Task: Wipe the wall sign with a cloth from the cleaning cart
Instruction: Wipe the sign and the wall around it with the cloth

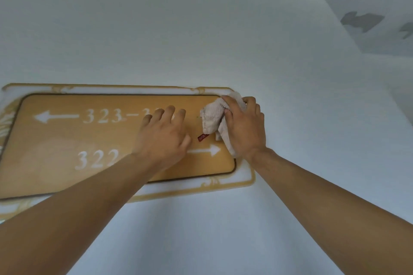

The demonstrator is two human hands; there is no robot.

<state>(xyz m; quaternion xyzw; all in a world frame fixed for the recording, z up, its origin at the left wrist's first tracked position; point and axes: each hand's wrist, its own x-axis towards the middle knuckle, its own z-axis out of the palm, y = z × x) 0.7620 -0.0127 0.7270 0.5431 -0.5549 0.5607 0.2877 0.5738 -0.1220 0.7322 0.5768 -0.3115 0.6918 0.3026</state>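
A gold wall sign [67, 140] with white room numbers and two arrows hangs on the white wall, framed by a white and gold border. My left hand [164, 135] lies flat on the sign's middle, fingers spread, covering part of the numbers. My right hand [244, 127] grips a bunched off-white cloth [212, 118] with a small red tag and presses it against the sign's upper right corner. The cleaning cart is out of view.
The white wall [201, 29] fills most of the view. At the upper right it meets another white surface bearing grey shapes [362, 20].
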